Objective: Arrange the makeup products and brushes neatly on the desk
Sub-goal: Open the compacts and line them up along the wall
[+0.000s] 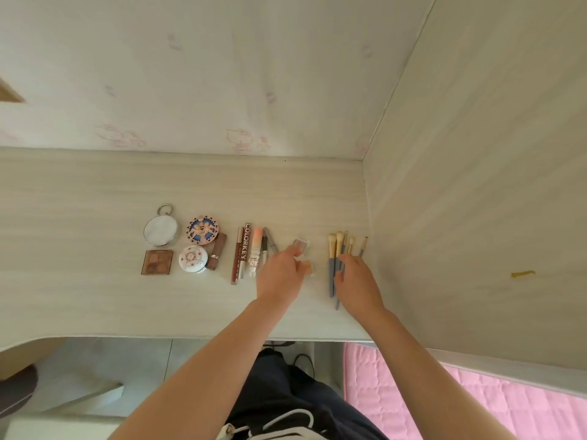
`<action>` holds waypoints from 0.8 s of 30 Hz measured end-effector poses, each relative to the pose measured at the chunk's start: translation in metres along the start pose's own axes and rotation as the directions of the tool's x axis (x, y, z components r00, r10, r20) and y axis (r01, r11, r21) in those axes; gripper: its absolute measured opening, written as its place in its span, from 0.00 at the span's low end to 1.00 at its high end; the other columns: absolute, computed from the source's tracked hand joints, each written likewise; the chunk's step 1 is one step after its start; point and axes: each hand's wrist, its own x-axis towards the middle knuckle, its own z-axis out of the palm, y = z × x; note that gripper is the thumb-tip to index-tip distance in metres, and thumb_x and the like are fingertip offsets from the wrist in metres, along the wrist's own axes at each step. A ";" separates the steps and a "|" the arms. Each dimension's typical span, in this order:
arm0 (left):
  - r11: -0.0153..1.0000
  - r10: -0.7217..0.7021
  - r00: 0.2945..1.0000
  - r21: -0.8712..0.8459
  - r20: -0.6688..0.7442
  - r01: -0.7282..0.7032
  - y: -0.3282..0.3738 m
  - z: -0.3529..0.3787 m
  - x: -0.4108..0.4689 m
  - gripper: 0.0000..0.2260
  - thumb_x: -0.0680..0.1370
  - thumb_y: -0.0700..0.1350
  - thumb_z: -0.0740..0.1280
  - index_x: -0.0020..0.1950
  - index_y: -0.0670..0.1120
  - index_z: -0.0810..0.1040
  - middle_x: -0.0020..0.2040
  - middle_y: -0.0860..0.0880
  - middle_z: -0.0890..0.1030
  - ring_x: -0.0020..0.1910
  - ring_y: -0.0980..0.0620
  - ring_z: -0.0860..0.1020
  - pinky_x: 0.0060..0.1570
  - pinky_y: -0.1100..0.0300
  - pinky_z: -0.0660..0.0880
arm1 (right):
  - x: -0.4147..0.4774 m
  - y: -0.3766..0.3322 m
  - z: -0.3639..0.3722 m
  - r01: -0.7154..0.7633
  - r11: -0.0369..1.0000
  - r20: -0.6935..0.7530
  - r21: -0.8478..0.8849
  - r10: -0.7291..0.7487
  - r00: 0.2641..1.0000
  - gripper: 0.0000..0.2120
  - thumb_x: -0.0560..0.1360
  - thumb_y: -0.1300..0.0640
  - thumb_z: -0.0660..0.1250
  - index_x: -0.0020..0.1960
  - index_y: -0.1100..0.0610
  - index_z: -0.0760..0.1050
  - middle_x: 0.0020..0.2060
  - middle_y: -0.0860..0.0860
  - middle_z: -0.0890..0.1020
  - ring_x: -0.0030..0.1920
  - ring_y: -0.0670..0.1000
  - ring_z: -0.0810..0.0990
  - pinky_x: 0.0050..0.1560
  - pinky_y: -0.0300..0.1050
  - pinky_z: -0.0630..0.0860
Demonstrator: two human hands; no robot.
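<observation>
While you lean over the desk [95,296], a pink quilt [460,404] lies low at your 4 o'clock. Your left hand [279,276] reaches out at 12 o'clock, back up, fingertips at a small orange pan [309,268] and, just beyond it, a small pink pan [301,245]. Whether it pinches either one cannot be told from here. Your right hand [357,282] sits at 1 o'clock, fingers bent down over the blue handles of the brushes [339,241], which lie side by side with bristles pointing away. A true grip cannot be made out. At 10 o'clock of the left hand, tubes [244,250] and pencils [270,244] lie in a parallel row. Past them come a brown lipstick [217,252], a white round compact [192,258] and a brown eyeshadow palette [157,262]. A patterned compact [202,229] sits at 12 o'clock of the white one, and a round mirror [160,230] at 12 o'clock of the palette. The wall [241,74] behind carries faint pink cartoon prints.
</observation>
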 end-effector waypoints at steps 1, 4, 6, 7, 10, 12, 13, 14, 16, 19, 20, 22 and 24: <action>1.000 0.018 0.999 0.014 -0.029 -0.018 -0.007 -0.002 -0.007 0.12 0.78 0.44 0.59 0.59 0.49 0.75 0.46 0.50 0.80 0.48 0.48 0.77 0.41 0.53 0.76 | -0.004 -0.002 0.002 0.030 0.999 0.011 -0.025 -0.030 0.999 0.18 0.80 0.61 0.56 0.68 0.60 0.66 0.64 0.57 0.71 0.63 0.57 0.70 0.59 0.49 0.70; 0.996 0.085 0.985 0.054 -0.151 -0.077 -0.028 -0.009 -0.030 0.09 0.78 0.43 0.60 0.56 0.46 0.76 0.43 0.52 0.76 0.45 0.50 0.74 0.35 0.57 0.71 | -0.014 -0.010 0.009 0.115 0.990 0.030 -0.085 -0.113 0.993 0.17 0.79 0.61 0.56 0.67 0.60 0.67 0.64 0.56 0.70 0.64 0.57 0.69 0.57 0.48 0.71; 0.987 0.127 0.972 0.123 -0.200 -0.103 -0.042 -0.013 -0.044 0.11 0.78 0.43 0.62 0.59 0.47 0.76 0.48 0.50 0.80 0.52 0.49 0.75 0.41 0.57 0.74 | -0.020 -0.017 0.015 0.160 0.980 0.047 -0.114 -0.156 0.987 0.17 0.79 0.61 0.56 0.68 0.58 0.67 0.64 0.54 0.70 0.64 0.55 0.69 0.57 0.47 0.71; 0.982 0.135 0.969 0.155 -0.209 -0.104 -0.049 -0.016 -0.050 0.12 0.78 0.43 0.62 0.61 0.47 0.76 0.52 0.50 0.81 0.55 0.50 0.74 0.45 0.57 0.75 | -0.022 -0.022 0.018 0.177 0.975 0.057 -0.133 -0.170 0.984 0.17 0.79 0.60 0.56 0.68 0.57 0.66 0.64 0.54 0.70 0.63 0.54 0.69 0.57 0.46 0.71; 0.978 0.128 0.959 0.195 -0.254 -0.079 -0.068 -0.026 -0.064 0.15 0.77 0.44 0.65 0.64 0.47 0.76 0.55 0.50 0.81 0.58 0.50 0.75 0.50 0.55 0.77 | -0.026 -0.040 0.027 0.243 0.951 0.055 -0.191 -0.237 0.970 0.17 0.79 0.60 0.56 0.67 0.56 0.67 0.62 0.52 0.71 0.61 0.52 0.69 0.55 0.43 0.70; 0.979 0.111 0.954 0.196 -0.279 -0.057 -0.081 -0.033 -0.071 0.16 0.76 0.43 0.66 0.63 0.46 0.76 0.55 0.49 0.82 0.57 0.50 0.75 0.51 0.55 0.77 | -0.028 -0.054 0.033 0.302 0.923 0.054 -0.239 -0.298 0.953 0.17 0.79 0.60 0.57 0.67 0.57 0.67 0.63 0.52 0.71 0.62 0.52 0.70 0.55 0.41 0.70; 0.980 0.100 0.952 0.195 -0.289 -0.043 -0.089 -0.038 -0.073 0.15 0.76 0.43 0.66 0.63 0.45 0.77 0.54 0.49 0.82 0.57 0.50 0.75 0.51 0.55 0.77 | -0.029 -0.062 0.035 0.341 0.900 0.063 -0.271 -0.337 0.939 0.18 0.78 0.60 0.58 0.68 0.57 0.67 0.63 0.53 0.71 0.62 0.53 0.70 0.57 0.41 0.70; 0.981 0.086 0.951 0.193 -0.296 -0.029 -0.097 -0.043 -0.075 0.15 0.76 0.43 0.66 0.63 0.45 0.77 0.55 0.49 0.82 0.58 0.50 0.75 0.52 0.55 0.76 | -0.029 -0.070 0.038 0.380 0.878 0.078 -0.293 -0.374 0.924 0.18 0.78 0.60 0.58 0.68 0.58 0.67 0.62 0.53 0.72 0.62 0.53 0.70 0.58 0.41 0.70; 0.985 0.045 0.950 0.173 -0.310 0.010 -0.115 -0.055 -0.074 0.15 0.77 0.43 0.65 0.63 0.44 0.77 0.56 0.49 0.81 0.60 0.49 0.74 0.54 0.53 0.75 | -0.029 -0.086 0.044 0.418 0.863 0.096 -0.285 -0.408 0.908 0.17 0.79 0.60 0.57 0.68 0.58 0.67 0.62 0.53 0.72 0.63 0.53 0.69 0.60 0.42 0.69; 0.988 0.003 0.943 0.149 -0.333 0.050 -0.142 -0.075 -0.067 0.15 0.76 0.42 0.66 0.63 0.44 0.77 0.56 0.48 0.81 0.60 0.48 0.74 0.53 0.52 0.75 | -0.024 -0.115 0.055 0.439 0.859 0.080 -0.264 -0.434 0.897 0.16 0.79 0.59 0.57 0.66 0.57 0.68 0.62 0.52 0.72 0.62 0.53 0.69 0.58 0.42 0.69; 0.988 -0.003 0.942 0.145 -0.335 0.055 -0.151 -0.083 -0.064 0.15 0.76 0.41 0.66 0.62 0.43 0.77 0.56 0.48 0.81 0.60 0.47 0.74 0.53 0.52 0.75 | -0.022 -0.125 0.060 0.450 0.851 0.076 -0.269 -0.447 0.891 0.16 0.79 0.59 0.57 0.66 0.57 0.68 0.62 0.52 0.72 0.63 0.53 0.69 0.59 0.42 0.68; 0.988 -0.010 0.942 0.140 -0.337 0.060 -0.170 -0.100 -0.056 0.14 0.76 0.41 0.66 0.61 0.43 0.78 0.56 0.47 0.81 0.59 0.46 0.74 0.52 0.52 0.75 | -0.017 -0.148 0.071 0.454 0.853 0.061 -0.258 -0.455 0.888 0.16 0.79 0.59 0.57 0.66 0.57 0.68 0.63 0.51 0.72 0.64 0.52 0.68 0.61 0.43 0.68; 0.989 -0.009 0.946 0.137 -0.325 0.057 -0.189 -0.120 -0.046 0.13 0.76 0.40 0.66 0.60 0.43 0.78 0.55 0.47 0.81 0.58 0.45 0.74 0.50 0.51 0.76 | -0.012 -0.171 0.081 0.450 0.859 0.050 -0.244 -0.452 0.891 0.16 0.79 0.58 0.56 0.66 0.57 0.68 0.63 0.51 0.73 0.64 0.52 0.68 0.62 0.44 0.68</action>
